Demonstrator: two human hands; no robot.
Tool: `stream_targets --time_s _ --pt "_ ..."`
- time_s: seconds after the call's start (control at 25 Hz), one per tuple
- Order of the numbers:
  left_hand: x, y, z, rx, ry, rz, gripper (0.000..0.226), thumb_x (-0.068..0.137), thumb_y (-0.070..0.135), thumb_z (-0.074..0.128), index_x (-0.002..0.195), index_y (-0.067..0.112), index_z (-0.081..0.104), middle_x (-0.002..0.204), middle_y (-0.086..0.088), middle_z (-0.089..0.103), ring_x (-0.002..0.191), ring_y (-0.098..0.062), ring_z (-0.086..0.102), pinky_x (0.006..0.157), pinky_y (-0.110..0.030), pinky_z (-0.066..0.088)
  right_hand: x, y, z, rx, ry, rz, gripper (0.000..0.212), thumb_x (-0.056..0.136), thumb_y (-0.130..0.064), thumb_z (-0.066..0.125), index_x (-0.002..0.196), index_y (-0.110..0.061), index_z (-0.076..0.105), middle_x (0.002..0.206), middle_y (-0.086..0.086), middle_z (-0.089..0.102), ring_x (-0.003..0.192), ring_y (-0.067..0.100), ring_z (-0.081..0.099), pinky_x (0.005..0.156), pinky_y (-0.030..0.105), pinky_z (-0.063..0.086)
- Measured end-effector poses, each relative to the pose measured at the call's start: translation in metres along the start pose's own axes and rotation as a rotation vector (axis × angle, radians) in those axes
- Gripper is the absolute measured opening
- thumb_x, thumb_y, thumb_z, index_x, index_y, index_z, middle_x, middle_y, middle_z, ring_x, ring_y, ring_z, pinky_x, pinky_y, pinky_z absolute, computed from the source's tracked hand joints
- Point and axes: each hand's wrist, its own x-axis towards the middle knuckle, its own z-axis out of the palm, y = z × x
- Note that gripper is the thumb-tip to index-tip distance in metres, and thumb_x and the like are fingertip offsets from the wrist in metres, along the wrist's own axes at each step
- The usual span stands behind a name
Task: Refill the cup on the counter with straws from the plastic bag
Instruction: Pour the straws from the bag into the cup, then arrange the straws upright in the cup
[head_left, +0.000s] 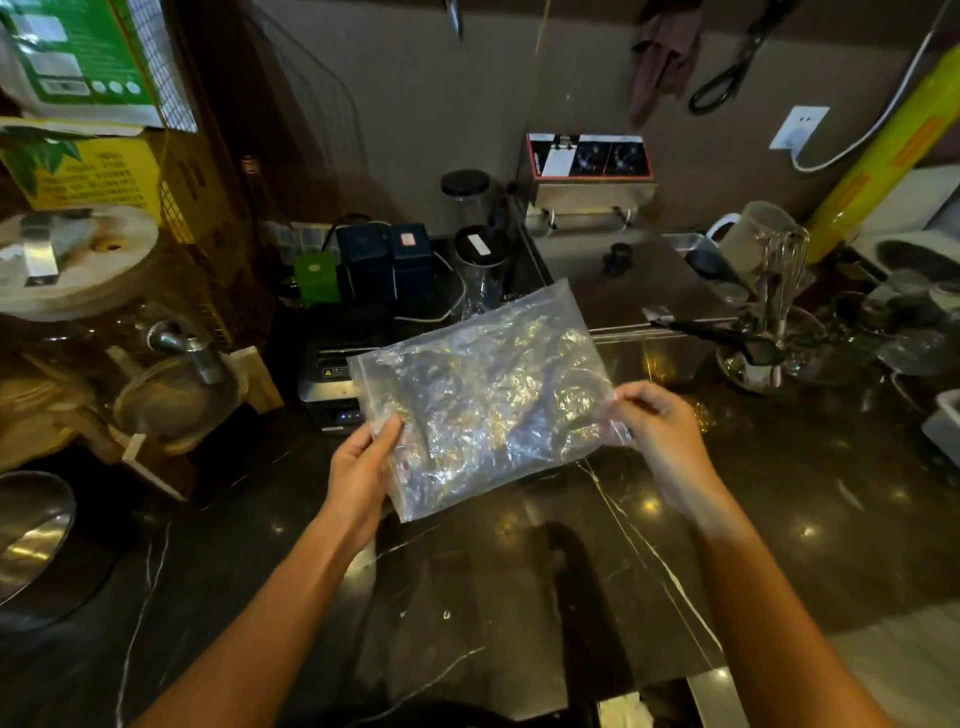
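A clear, crinkled plastic bag (483, 395) is held flat above the dark marble counter (467, 571), tilted with its far corner up and right. My left hand (358, 467) grips the bag's left lower edge, thumb on top. My right hand (660, 431) pinches the bag's right corner. The bag's contents look dark through the shiny plastic; I cannot make out single straws. I cannot tell which vessel is the straw cup; a clear jar (480, 270) stands behind the bag.
A large glass dispenser with a tap (176, 353) stands at left, a steel bowl (31, 525) at the near left. Dark boxes (384, 265) and a small machine (332, 384) sit behind the bag. A fryer (587, 182), whisk (779, 280) and glassware (831, 343) crowd the right.
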Motion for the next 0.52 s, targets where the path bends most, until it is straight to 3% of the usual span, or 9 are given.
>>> stream_targets --time_s 0.08,0.2,0.36,0.52 --pt "-0.006 -0.014 -0.003 0.072 -0.045 -0.037 0.036 0.095 0.028 0.066 0.124 0.007 0.071 0.117 -0.017 0.075 0.101 -0.03 0.074 0.095 -0.053 0.058 -0.005 0.025 -0.014 0.001 0.014 0.071 0.006 0.092 0.002 0.069 0.097 0.001 0.071 0.101 0.015 0.075 0.083 0.021 0.076 0.067 0.027 0.063" --pt "-0.012 -0.033 0.005 0.151 -0.089 -0.086 0.041 0.086 0.033 0.072 0.118 0.008 0.075 0.113 -0.015 0.078 0.101 -0.031 0.074 0.095 -0.052 0.057 -0.015 0.056 -0.036 -0.013 0.067 0.148 0.008 0.09 0.003 0.069 0.087 -0.004 0.07 0.085 0.01 0.073 0.078 0.023 0.071 0.063 0.027 0.06" --pt "-0.015 -0.053 0.025 0.179 -0.119 -0.141 0.034 0.081 0.027 0.075 0.11 0.008 0.079 0.111 -0.014 0.079 0.103 -0.031 0.073 0.088 -0.046 0.06 -0.023 0.083 -0.061 0.054 0.173 0.227 0.005 0.092 0.001 0.066 0.089 -0.003 0.069 0.093 0.018 0.072 0.083 0.027 0.07 0.069 0.032 0.06" --pt "-0.018 -0.063 0.051 0.226 -0.194 -0.174 0.042 0.081 0.025 0.076 0.117 0.003 0.076 0.112 -0.015 0.079 0.106 -0.034 0.073 0.093 -0.05 0.06 -0.03 0.097 -0.088 0.064 0.244 0.262 0.006 0.095 -0.003 0.065 0.097 0.002 0.068 0.093 0.018 0.072 0.081 0.024 0.071 0.074 0.034 0.059"
